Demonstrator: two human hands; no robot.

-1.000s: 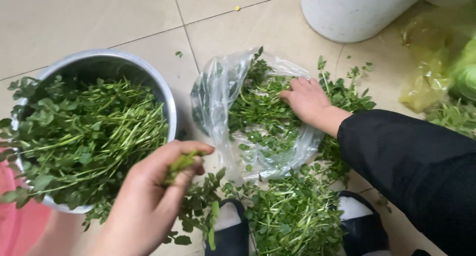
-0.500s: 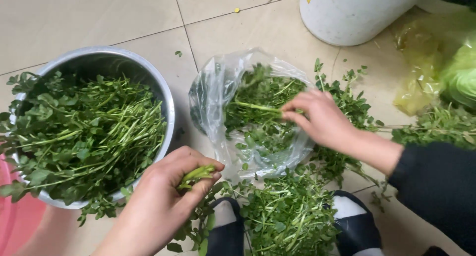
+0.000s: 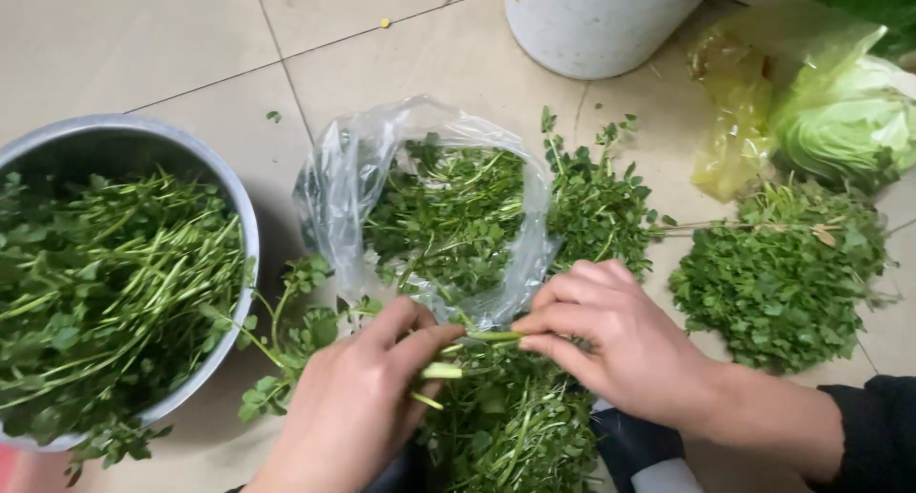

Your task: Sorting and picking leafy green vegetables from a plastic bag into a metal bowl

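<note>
Greens fill the steel bowl (image 3: 243, 254) at nine o'clock, stems heaped to its rim. At twelve o'clock of my hands, the clear bag (image 3: 348, 183) gapes open with leafy sprigs inside. Loose greens (image 3: 778, 278) lie piled at three o'clock, a cabbage (image 3: 844, 121) in its bag beyond. My left hand (image 3: 358, 407) and right hand (image 3: 620, 345) meet at centre, fingers pressed together, both pinching one green stem (image 3: 482, 338) just below the bag's mouth.
</note>
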